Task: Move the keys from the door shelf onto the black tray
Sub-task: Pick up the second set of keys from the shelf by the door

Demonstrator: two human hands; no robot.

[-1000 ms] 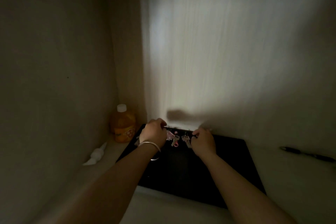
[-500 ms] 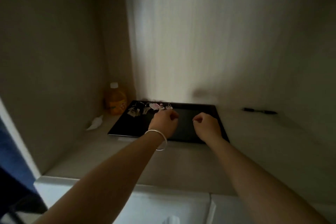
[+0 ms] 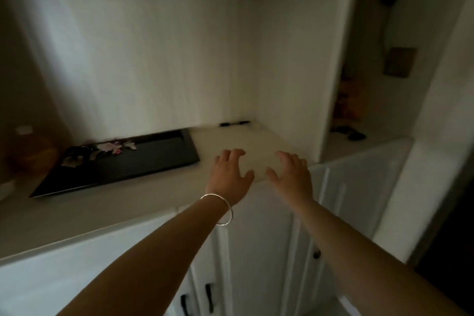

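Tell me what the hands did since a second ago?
Both hands let go of the keys and pulled back, right of the black tray. The left hand and right hand now hover open and empty. Keys, tray and pen stayed put.
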